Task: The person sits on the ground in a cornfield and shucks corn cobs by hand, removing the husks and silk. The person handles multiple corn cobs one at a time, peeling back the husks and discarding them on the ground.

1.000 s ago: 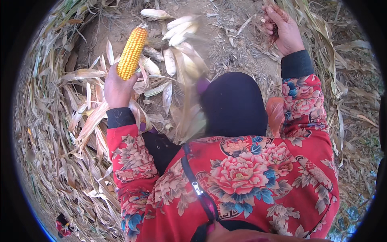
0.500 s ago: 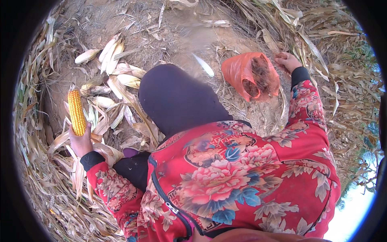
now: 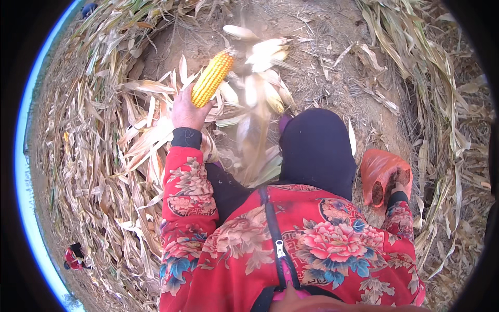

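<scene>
Gripping the bare yellow ear of corn (image 3: 212,79), that's my left hand (image 3: 189,109), fingers wrapped round its lower end, the top tilting away and to the right. Husk off this one, kernels showing along the side I see, so that stripping looks done! Left of my grip and below it, loose dry husks (image 3: 150,138) spread wide. Beyond the ear, here's what looks left: a cluster of pale husk-covered ears (image 3: 267,54), wrapping on, plus another pale ear (image 3: 240,33) just past the tip; too blurred to count them all. Well across to the right of that grip, past my dark-clad knee (image 3: 317,151), sits the orange bag (image 3: 371,169), brown fibres (image 3: 377,192) inside. My right hand (image 3: 400,188) is at its mouth, fingers hidden; closed or loose, I cannot tell.
</scene>
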Demonstrator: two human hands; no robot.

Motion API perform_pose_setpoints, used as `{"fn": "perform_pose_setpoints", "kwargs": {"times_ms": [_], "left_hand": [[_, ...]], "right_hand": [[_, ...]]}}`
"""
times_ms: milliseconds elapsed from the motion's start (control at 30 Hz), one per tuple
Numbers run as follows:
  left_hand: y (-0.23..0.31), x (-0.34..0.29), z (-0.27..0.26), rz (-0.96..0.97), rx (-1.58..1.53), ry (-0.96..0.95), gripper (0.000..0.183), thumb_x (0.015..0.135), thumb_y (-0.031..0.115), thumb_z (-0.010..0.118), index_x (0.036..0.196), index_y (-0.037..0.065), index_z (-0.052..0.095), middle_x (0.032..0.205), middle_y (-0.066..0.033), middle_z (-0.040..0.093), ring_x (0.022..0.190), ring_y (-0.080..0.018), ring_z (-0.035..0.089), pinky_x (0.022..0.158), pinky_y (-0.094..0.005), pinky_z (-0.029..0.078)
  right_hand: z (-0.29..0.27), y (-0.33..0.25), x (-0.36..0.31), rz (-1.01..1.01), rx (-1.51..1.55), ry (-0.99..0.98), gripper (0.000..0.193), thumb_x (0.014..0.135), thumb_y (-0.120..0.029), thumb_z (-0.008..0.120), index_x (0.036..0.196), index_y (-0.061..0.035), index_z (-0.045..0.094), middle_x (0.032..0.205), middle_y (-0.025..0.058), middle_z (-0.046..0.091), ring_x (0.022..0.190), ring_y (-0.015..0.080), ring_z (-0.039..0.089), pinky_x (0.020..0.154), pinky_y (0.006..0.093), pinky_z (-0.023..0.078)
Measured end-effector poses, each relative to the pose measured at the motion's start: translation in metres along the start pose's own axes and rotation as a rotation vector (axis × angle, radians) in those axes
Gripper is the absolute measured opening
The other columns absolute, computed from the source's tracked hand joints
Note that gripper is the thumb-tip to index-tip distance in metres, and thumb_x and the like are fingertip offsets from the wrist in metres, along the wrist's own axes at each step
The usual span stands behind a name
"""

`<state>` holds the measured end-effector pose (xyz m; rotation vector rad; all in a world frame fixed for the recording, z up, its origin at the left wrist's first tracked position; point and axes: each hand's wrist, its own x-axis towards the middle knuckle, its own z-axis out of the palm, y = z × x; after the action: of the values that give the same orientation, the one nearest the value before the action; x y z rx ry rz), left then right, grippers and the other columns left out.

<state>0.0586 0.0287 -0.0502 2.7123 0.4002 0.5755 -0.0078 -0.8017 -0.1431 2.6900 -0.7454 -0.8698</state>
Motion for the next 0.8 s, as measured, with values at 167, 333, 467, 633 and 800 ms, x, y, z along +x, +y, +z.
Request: {"fn": "perform_pose_setpoints", "kwargs": {"times_ms": [167, 333, 467, 633, 800], "left_hand": [[0.007, -0.004, -0.029, 0.033, -0.019, 0.055, 0.064, 0.064, 0.032, 0.085, 0.118, 0.009, 0.059, 0.099, -0.0106, 0.063, 0.094, -0.0306, 0.06, 0.084, -0.0405, 0.049], [0.033, 0.004, -0.032, 0.368, 0.047, 0.075, 0.062, 0.06, 0.024, 0.083, 0.116, 0.014, 0.061, 0.102, -0.0036, 0.063, 0.097, -0.025, 0.059, 0.085, -0.0384, 0.047], [0.043, 0.001, -0.029, 0.607, 0.111, 0.098, 0.048, 0.069, 0.02, 0.073, 0.115, 0.017, 0.061, 0.105, -0.0004, 0.061, 0.103, -0.0208, 0.058, 0.096, -0.0398, 0.043], [0.04, -0.001, -0.036, 0.486, 0.201, 0.207, 0.044, 0.071, 0.016, 0.069, 0.115, 0.017, 0.062, 0.121, -0.0026, 0.058, 0.12, -0.0212, 0.051, 0.103, -0.0403, 0.04], [0.033, 0.007, -0.044, 0.049, -0.213, 0.22, 0.044, 0.072, 0.015, 0.077, 0.112, 0.008, 0.063, 0.106, -0.0091, 0.063, 0.102, -0.0257, 0.06, 0.091, -0.0379, 0.048]], "right_hand": [[-0.191, -0.1, -0.045, -0.367, -0.277, 0.22, 0.033, 0.087, -0.014, 0.055, 0.119, -0.0072, 0.06, 0.107, 0.0194, 0.063, 0.103, 0.0343, 0.061, 0.091, 0.0391, 0.048], [-0.304, -0.347, -0.231, -1.318, 0.471, 0.774, 0.032, 0.087, -0.005, 0.061, 0.119, -0.0023, 0.058, 0.115, 0.0147, 0.061, 0.109, 0.0315, 0.059, 0.095, 0.0379, 0.046], [-0.289, -0.479, -0.3, -1.769, 0.225, 0.678, 0.059, 0.073, -0.025, 0.076, 0.123, -0.0054, 0.054, 0.12, 0.0162, 0.058, 0.116, 0.0352, 0.054, 0.097, 0.0416, 0.045], [-0.245, -0.555, -0.289, -1.493, 0.224, 0.055, 0.065, 0.07, -0.045, 0.075, 0.115, -0.002, 0.057, 0.095, 0.0185, 0.067, 0.087, 0.0338, 0.066, 0.08, 0.0421, 0.052], [-0.233, -0.593, -0.261, -1.3, 0.67, -0.284, 0.051, 0.073, -0.041, 0.074, 0.1, 0.0004, 0.064, 0.091, 0.0146, 0.068, 0.079, 0.0243, 0.067, 0.074, 0.0358, 0.051]]}}
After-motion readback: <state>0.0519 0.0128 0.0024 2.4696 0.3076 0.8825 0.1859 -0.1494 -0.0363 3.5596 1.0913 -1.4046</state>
